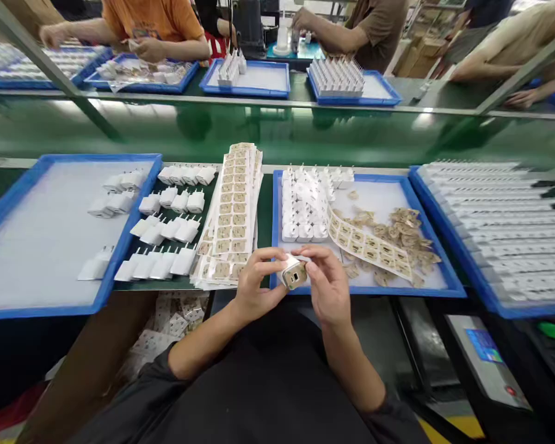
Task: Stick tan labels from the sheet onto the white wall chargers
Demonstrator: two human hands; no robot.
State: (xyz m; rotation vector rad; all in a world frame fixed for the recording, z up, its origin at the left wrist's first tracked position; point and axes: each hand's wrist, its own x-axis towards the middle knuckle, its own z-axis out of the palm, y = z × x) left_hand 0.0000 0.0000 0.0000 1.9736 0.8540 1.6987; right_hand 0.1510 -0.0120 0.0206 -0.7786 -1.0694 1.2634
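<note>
A white charger (294, 273) with a gold-beige end face and port openings is pinched in my left hand (259, 280), in front of my body. My right hand (329, 285) touches its right side, thumb and index finger closed at its edge; a thin pale piece seems to show there, too small to make out. Sheets of gold stickers (231, 216) lie stacked behind my left hand. Beyond my right hand, a blue-rimmed tray (448, 280) holds upright white chargers (305, 213), a curling sticker strip (370, 246) and a pile of loose gold pieces (404, 231).
Rows of white chargers (161, 231) stand left of the sheets, beside a blue-rimmed tray (41, 246) with several chargers. A packed tray (527, 234) sits far right. Across a green divider (259, 132), people work among more trays. A metal-topped device (485, 357) is low right.
</note>
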